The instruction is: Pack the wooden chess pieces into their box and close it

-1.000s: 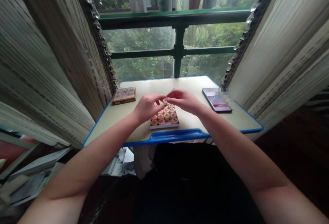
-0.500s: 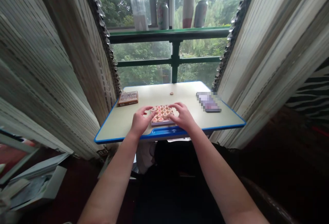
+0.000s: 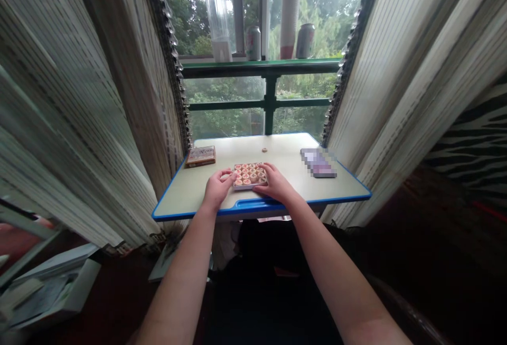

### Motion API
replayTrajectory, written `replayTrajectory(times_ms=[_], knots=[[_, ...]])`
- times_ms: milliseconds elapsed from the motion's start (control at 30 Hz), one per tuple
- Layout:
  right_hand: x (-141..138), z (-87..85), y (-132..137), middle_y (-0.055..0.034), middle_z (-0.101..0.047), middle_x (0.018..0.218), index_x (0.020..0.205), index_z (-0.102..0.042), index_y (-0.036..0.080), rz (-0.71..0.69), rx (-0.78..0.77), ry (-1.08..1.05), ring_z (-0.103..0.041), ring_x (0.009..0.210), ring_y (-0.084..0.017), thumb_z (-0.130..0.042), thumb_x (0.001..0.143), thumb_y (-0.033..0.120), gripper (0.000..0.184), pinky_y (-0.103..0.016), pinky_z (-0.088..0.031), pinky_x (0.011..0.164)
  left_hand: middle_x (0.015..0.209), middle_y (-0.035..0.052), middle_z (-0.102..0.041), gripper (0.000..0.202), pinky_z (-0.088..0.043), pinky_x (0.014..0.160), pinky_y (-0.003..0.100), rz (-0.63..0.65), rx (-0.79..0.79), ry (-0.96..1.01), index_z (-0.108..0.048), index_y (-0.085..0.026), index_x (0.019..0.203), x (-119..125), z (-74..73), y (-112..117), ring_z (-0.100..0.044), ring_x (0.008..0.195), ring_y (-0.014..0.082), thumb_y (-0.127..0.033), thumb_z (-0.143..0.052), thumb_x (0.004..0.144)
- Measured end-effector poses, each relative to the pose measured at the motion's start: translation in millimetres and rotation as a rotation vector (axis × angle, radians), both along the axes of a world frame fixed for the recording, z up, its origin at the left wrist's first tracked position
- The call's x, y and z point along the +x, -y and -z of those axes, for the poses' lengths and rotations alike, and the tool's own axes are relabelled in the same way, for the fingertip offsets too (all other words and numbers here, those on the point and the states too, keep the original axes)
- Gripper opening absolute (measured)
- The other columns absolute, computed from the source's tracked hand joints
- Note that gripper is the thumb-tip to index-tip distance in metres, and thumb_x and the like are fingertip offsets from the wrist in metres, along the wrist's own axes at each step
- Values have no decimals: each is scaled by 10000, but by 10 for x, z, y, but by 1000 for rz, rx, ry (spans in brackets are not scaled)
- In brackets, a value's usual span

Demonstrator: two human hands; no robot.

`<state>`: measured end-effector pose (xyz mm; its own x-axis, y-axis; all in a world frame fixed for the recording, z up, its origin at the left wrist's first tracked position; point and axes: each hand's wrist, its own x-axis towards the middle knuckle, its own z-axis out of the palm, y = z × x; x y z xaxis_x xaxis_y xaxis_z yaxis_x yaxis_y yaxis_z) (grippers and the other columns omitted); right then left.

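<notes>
A shallow light-coloured box point(image 3: 242, 187) filled with rows of round xiangqi pieces point(image 3: 246, 175), marked in red and dark, lies near the front of the table. My left hand point(image 3: 217, 188) is at its left side, fingers loosely curved and apart, thumb tip at the box's edge. Around the right end curves my right hand point(image 3: 273, 182), with the thumb along the front edge and the fingers at the back right corner. That hand hides the box's right end. A single loose piece point(image 3: 264, 150) lies farther back on the table.
The pale table point(image 3: 190, 192) has a blue rim. A flat brown patterned box point(image 3: 201, 156) lies at its back left, and a blurred phone-like device point(image 3: 320, 163) at the right. Cans point(image 3: 306, 41) and stacked cups point(image 3: 291, 12) stand on the window ledge. Curtains hang on both sides.
My right thumb has moved from over the pieces to the box's front edge. My left hand has drawn back slightly from the pieces to the box's left side. The view has tilted up.
</notes>
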<state>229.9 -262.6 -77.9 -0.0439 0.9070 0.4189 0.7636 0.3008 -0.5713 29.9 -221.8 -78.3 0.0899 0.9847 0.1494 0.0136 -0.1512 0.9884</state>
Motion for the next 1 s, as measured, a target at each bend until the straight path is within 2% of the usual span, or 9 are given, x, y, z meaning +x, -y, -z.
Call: replayTrajectory(times_ms=[67, 133, 267, 367, 533, 667, 767, 900, 1000], knots=[[-8, 3, -14, -149, -511, 1293, 1307, -481, 154, 70, 5, 47, -480, 1203, -285, -754, 636, 381, 759, -422, -375, 1044, 912, 113, -714, 447, -547, 748, 354, 17, -18, -43, -620, -132, 943, 1, 17, -13, -692, 811, 230, -436, -745, 641], [-19, -5, -12, -150, -569, 1233, 1303, -486, 149, 119, -3, 104, -508, 1155, -293, -735, 662, 415, 737, -431, -399, 1003, 858, 102, -715, 454, -542, 766, 367, 40, -19, -50, -618, -136, 956, 6, 39, -28, -688, 832, 238, -436, -744, 639], [-41, -20, 9, -150, -601, 1197, 1299, -491, 148, 132, -13, 200, -524, 1118, -291, -690, 706, 463, 700, -409, -412, 965, 1021, 128, -680, 399, -516, 854, 372, 55, 73, -61, -638, -138, 896, 19, 66, -51, -635, 999, 249, -397, -760, 618], [-43, -17, 13, -146, -608, 1175, 1289, -496, 147, 123, -13, 236, -529, 1102, -282, -683, 708, 481, 695, -397, -411, 959, 1139, 128, -623, 352, -521, 823, 356, 30, 195, -153, -663, -145, 881, 19, 63, -49, -592, 1052, 255, -364, -755, 621], [-29, 4, -4, -145, -609, 1164, 1249, -528, 146, 119, 6, 246, -537, 1084, -272, -662, 734, 482, 629, -383, -407, 954, 1133, 116, -609, 315, -519, 776, 338, -15, 318, -268, -662, -156, 938, 27, 24, -30, -584, 1032, 241, -333, -706, 681], [-29, -6, -2, -136, -621, 1143, 1210, -557, 154, 126, -3, 240, -542, 1067, -270, -675, 728, 476, 592, -381, -411, 947, 1118, 110, -610, 255, -472, 914, 385, 17, 451, -382, -683, -163, 899, 97, -56, -67, -567, 1080, 243, -300, -705, 685], [-29, -18, 4, -132, -633, 1108, 1167, -582, 155, 124, -13, 237, -550, 1048, -268, -681, 724, 471, 553, -382, -418, 937, 1104, 107, -610, 226, -424, 991, 411, 77, 470, -433, -696, -169, 873, 181, -101, -116, -567, 1080, 242, -288, -709, 682], [-18, 0, -5, -127, -643, 1085, 1133, -597, 160, 120, 13, 216, -561, 1028, -264, -699, 710, 446, 520, -388, -428, 927, 1171, 106, -578, 243, -359, 1052, 444, -38, 432, -464, -709, -188, 885, 254, -62, -130, -504, 1172, 273, -286, -734, 664], [-17, 15, -10, -116, -647, 1096, 1114, -605, 167, 86, 98, 174, -565, 1030, -259, -707, 709, 402, 479, -394, -440, 926, 1235, 107, -538, 244, -320, 1082, 441, -76, 414, -497, -721, -206, 893, 259, -14, -99, -436, 1241, 284, -287, -745, 664]])
